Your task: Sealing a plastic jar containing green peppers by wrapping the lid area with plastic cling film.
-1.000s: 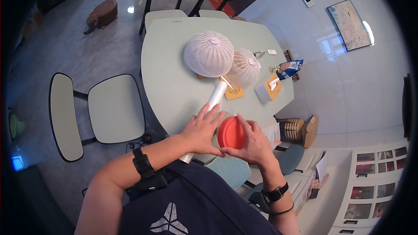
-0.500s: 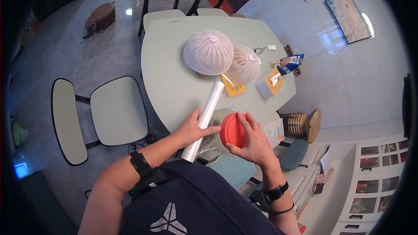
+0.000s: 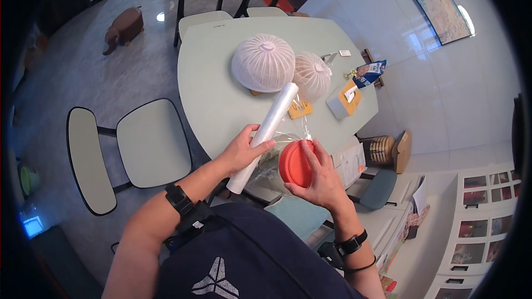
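Note:
A long white roll of plastic wrap [image 3: 280, 108] slants up in front of me, and my left hand [image 3: 244, 152] is closed around its lower half with the thumb across it. My right hand [image 3: 324, 180] grips a red round container [image 3: 295, 165] from its right side, fingers over the top rim and thumb underneath. Thin clear film [image 3: 267, 170] hangs crumpled between the roll and the container. Whether the film is fixed to the container, I cannot tell. Both hands are in the air at the near edge of the pale table [image 3: 205, 88].
On the table stand two pinkish mesh food covers [image 3: 264, 63], an orange board [image 3: 301, 109], a tissue box [image 3: 343, 102] and a blue bag [image 3: 369, 73]. A chair [image 3: 152, 144] is at the left, others beyond. White cabinets [image 3: 471, 227] line the right.
The roll's upper end has tilted to the right and now covers part of the orange board. My left hand has risen slightly with it. The red container has turned a little.

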Available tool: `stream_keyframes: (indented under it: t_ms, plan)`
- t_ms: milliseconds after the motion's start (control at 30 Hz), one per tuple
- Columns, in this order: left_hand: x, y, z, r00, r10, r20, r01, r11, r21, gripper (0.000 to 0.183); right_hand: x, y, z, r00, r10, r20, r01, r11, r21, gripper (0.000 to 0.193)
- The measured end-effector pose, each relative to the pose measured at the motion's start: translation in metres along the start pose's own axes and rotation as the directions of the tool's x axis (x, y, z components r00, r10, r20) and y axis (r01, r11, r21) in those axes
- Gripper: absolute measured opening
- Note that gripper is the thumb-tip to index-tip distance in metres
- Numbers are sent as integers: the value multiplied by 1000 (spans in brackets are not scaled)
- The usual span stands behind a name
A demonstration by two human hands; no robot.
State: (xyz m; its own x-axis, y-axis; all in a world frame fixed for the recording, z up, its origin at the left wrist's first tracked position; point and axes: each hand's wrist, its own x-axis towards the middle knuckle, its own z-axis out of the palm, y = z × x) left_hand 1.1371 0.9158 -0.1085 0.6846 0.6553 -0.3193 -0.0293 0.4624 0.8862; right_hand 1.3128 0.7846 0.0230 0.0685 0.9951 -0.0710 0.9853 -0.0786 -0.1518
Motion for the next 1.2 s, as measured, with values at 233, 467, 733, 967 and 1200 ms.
stream_keyframes:
  t_ms: [233,467,733,967,1200]
  plan:
    - [21,26,-6,988,-16,153,3,996,84,56,-4,0,7,990,131,-58,-127,989,69,109]
    - [46,63,-8,976,-25,218,-69,908,414,65,-7,6,4,993,86,-86,-80,994,77,108]
    - [65,84,5,947,33,320,-237,746,622,57,-10,14,6,983,117,-139,-99,987,129,104]
    - [74,110,37,914,58,401,-365,548,753,54,-18,22,7,979,121,-165,-101,986,129,99]
    - [77,136,89,885,15,464,-458,192,868,55,-6,77,-24,812,-6,-584,13,1000,9,80]
